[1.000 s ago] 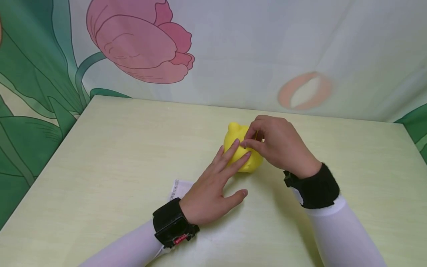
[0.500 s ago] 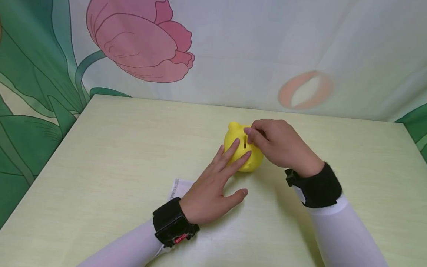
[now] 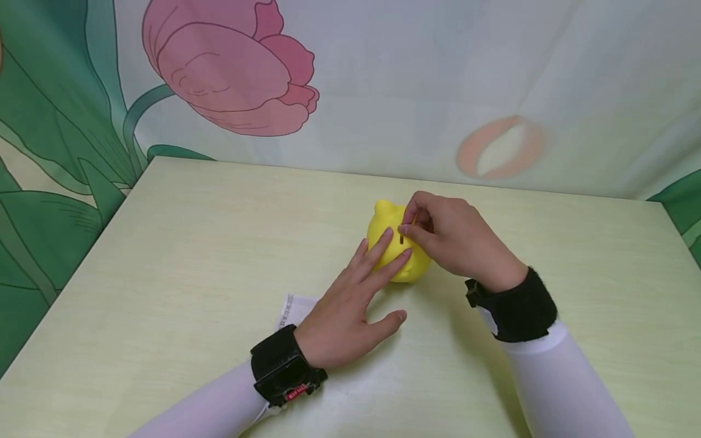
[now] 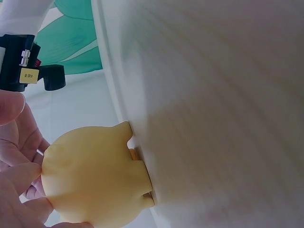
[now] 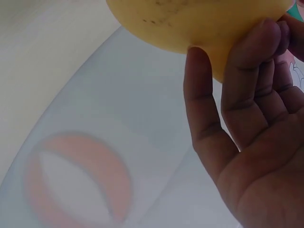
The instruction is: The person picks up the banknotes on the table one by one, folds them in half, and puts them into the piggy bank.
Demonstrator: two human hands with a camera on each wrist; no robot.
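A round yellow piggy bank with a dark narrow slot in its top stands on the table. My left hand lies across its near left side, fingers spread and straight, the tips of two fingers on either side of the slot. My right hand is bent over the far right of the bank, thumb and forefinger tips together at the slot and covering its far end. I cannot tell whether anything is between them. In the right wrist view, fingers of that hand touch the bank's yellow surface.
A white slip with printed text lies partly under my left wrist. Black camera bands sit on both wrists. The pale wooden table ends at a curtain printed with a pink flower and green leaves.
My right fingertips drew back from the slot half a second ago, baring it, and are now at it again. My left hand and the piggy bank have stayed in place.
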